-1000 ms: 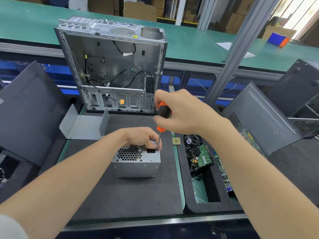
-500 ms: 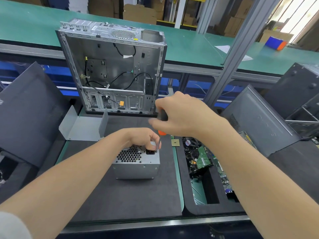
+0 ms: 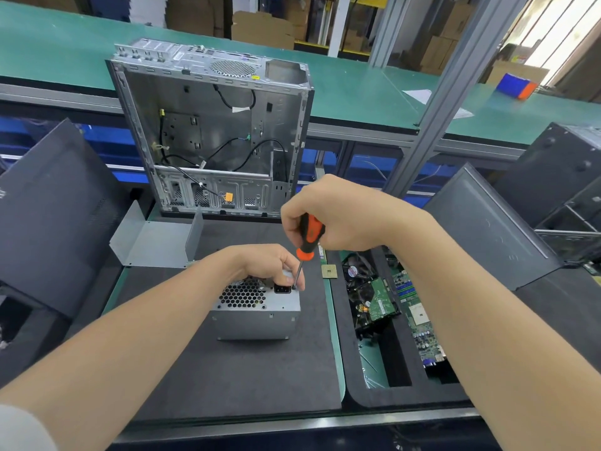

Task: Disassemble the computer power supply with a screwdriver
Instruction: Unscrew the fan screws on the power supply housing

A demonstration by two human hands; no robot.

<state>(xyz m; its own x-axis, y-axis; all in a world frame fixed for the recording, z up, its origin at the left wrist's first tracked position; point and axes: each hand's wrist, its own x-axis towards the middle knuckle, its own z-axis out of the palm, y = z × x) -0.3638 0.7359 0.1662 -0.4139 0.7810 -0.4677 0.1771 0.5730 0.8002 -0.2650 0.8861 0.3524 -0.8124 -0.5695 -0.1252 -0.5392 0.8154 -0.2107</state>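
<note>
Power supply [image 3: 257, 320], case [image 3: 211, 131] behind, boards [image 3: 418, 320] beside

Two arms of one person, seen from the head camera. Left arm [image 3: 130, 346]: bare over the forearm; at its upper end, in the bottom left corner, the edge of a pale grey-white sleeve [image 3: 19, 429] of plain fabric, with a soft rounded hem. Right arm [image 3: 487, 320]: bare over all its visible length, out to the frame's right edge. Left hand [image 3: 268, 263] and right hand [image 3: 341, 213]: both bare, fingers and knuckles uncovered.
</note>
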